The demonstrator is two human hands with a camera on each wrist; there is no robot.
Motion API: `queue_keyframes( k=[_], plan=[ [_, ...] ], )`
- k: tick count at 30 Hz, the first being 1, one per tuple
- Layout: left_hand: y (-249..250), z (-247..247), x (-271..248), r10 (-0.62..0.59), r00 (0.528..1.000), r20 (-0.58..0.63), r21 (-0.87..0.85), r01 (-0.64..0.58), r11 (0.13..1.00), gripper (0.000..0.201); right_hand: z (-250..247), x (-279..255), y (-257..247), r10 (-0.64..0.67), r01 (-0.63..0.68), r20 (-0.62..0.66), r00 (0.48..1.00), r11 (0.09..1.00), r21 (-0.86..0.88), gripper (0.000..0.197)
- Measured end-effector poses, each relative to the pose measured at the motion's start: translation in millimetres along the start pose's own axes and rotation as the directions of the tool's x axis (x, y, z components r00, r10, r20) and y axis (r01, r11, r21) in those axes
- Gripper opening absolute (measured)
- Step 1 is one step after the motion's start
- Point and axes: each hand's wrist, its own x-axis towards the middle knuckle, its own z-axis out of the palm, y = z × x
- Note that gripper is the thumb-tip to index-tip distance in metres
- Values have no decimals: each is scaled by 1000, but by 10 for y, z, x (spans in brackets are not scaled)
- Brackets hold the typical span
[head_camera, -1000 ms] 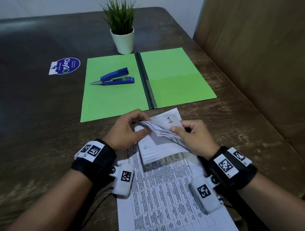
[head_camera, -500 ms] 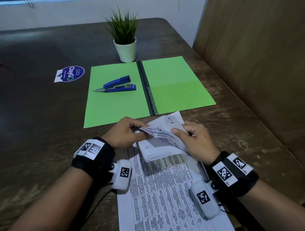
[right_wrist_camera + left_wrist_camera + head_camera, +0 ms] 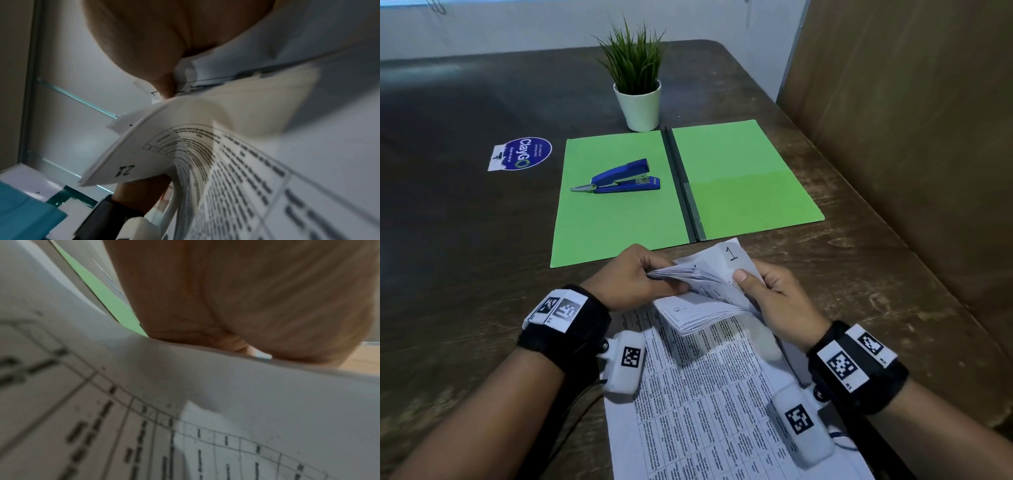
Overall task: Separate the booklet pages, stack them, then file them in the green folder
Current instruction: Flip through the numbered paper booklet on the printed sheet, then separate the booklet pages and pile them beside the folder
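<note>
Both hands work at a thick white paper booklet (image 3: pixel 698 301) printed with tables and hand-numbered corners, which lies on the dark wooden table (image 3: pixel 465 240) near its 6 o'clock edge. The left hand (image 3: pixel 630 274) has its fingers curled over a lifted bundle of page corners, thumb beneath, pinching them. The right hand (image 3: pixel 774 298) grips the upper right part of the booklet, its thumb pressed on top of the fanned sheets and its fingers tucked under them. A page marked "1" (image 3: pixel 729 255) stands up between the two hands, and in the right wrist view a bent corner shows "21" (image 3: pixel 123 170).

Just beyond the hands, toward 12 o'clock, the flat green card folder (image 3: pixel 739 178) lies open with its dark metal fastener strip (image 3: pixel 683 185) down the middle; its near edge is close to the page marked "1", whether touching cannot be told. A blue metal stapler (image 3: pixel 623 176) rests on the folder's left leaf. At 12 o'clock of the folder, just beside its far edge, stands a small white pot with a green grass plant (image 3: pixel 638 82). At 10 o'clock, apart from the folder, a round blue sticker (image 3: pixel 524 154) lies on the table.
</note>
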Motion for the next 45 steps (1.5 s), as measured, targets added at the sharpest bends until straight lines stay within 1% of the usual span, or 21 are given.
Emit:
queue_keyframes(
  k=[3, 5, 7, 10, 12, 13, 15, 17, 20, 21, 23, 25, 26, 28, 30, 32, 34, 36, 38, 41, 45],
  plan=[
    [-12, 15, -2, -12, 1000, 7, -7, 12, 1000, 13, 45, 3, -51, 11, -16, 58, 998, 996, 87, 32],
    [-10, 6, -9, -29, 1000, 0, -4, 29, 1000, 13, -30, 10, -108, -15, 13, 51, 999, 999, 43, 40],
    [1, -18, -11, -40, 999, -7, -13, 40, 999, 11, -192, 69, -154, -56, 55, -43, 997, 998, -40, 31],
    [8, -57, -19, -76, 997, -30, -31, 75, 997, 11, -460, 117, -290, -131, 123, -178, 975, 991, -54, 24],
    [3, -60, -26, -81, 996, -29, -26, 80, 996, 21, -619, 89, -351, -49, 39, -112, 993, 995, -89, 16],
    [2, -52, -26, -86, 996, -25, -31, 85, 996, 19, -688, 64, -366, 56, -59, -20, 998, 980, -188, 15],
    [-1, -39, -25, -100, 995, -26, -46, 99, 994, 10, -801, -4, -331, 277, -192, 118, 954, 860, -472, 5],
    [-8, -30, -17, -120, 992, -44, -60, 117, 991, 11, -894, -21, -266, 314, -234, 43, 949, 786, -572, 12],
    [-25, -21, -16, -144, 986, -79, -77, 138, 987, 8, -1011, 39, -310, 232, -299, -220, 948, 884, -358, 15],
    [-35, -17, -12, -146, 986, -85, -77, 139, 987, 8, -1037, 57, -340, 253, -317, -221, 942, 888, -333, 11],
    [-34, -3, -11, -141, 986, -92, -73, 134, 988, 10, -1089, 52, -363, 399, -383, -81, 914, 778, -498, 12],
    [-25, -2, -12, -142, 985, -94, -77, 135, 988, 10, -1085, 12, -301, 487, -360, 15, 874, 666, -653, 22],
    [-10, -4, -15, -141, 985, -95, -79, 134, 988, 9, -1083, 3, -266, 478, -346, 15, 878, 656, -671, 30],
    [3, -4, -23, -139, 986, -95, -77, 132, 988, 9, -1071, 5, -217, 411, -343, -36, 911, 708, -618, 36],
    [13, -1, -31, -135, 986, -95, -74, 128, 989, 10, -1079, 30, -256, 305, -347, -168, 937, 780, -521, 34],
    [34, 7, -43, -136, 987, -86, -84, 129, 988, 13, -1191, 97, -405, 151, -315, -364, 919, 837, -448, 29],
    [46, 11, -50, -144, 986, -80, -88, 136, 987, 13, -1373, 191, -710, -61, -222, -498, 865, 843, -489, 23],
    [43, 13, -47, -153, 984, -87, -90, 145, 985, 10, -1552, 280, -1116, -265, -165, -529, 806, 758, -631, 21],
    [39, 10, -41, -161, 983, -91, -86, 154, 984, 8, -1661, 336, -1521, -395, -156, -496, 773, 640, -753, 27],
    [38, 18, -34, -169, 981, -97, -86, 160, 983, 7, -1621, 369, -1919, -482, -130, -392, 783, 490, -862, 29],
    [27, 38, -35, -161, 982, -102, -105, 151, 983, 7, -1299, 491, -1895, -484, -149, -252, 838, 241, -959, 27]
  ],
)
